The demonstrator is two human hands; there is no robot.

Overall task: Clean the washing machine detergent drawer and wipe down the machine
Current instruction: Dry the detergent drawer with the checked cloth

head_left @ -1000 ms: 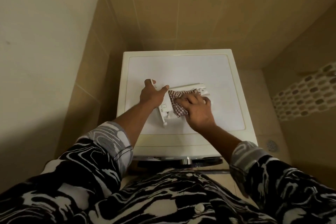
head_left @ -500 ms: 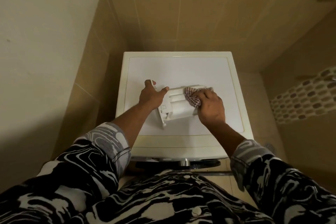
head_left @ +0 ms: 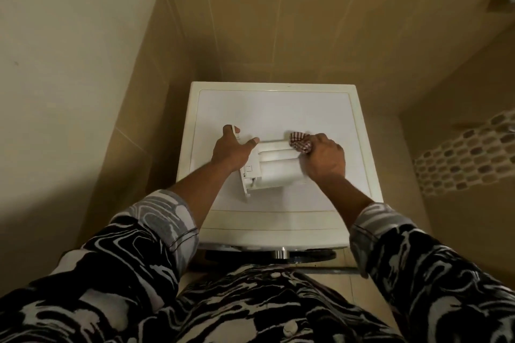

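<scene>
The right hand (head_left: 324,159) has its grip closed around a bunched red-and-white checked cloth (head_left: 299,142) and presses it against the far right end of the white detergent drawer (head_left: 276,168). The left hand (head_left: 231,149) grips the drawer's front panel at the left end, with the fingers curled over the panel and the thumb laid along the drawer's far edge. The drawer lies near the middle of the flat top of the white washing machine (head_left: 278,108), which stands in a corner of beige tiled walls (head_left: 278,30).
</scene>
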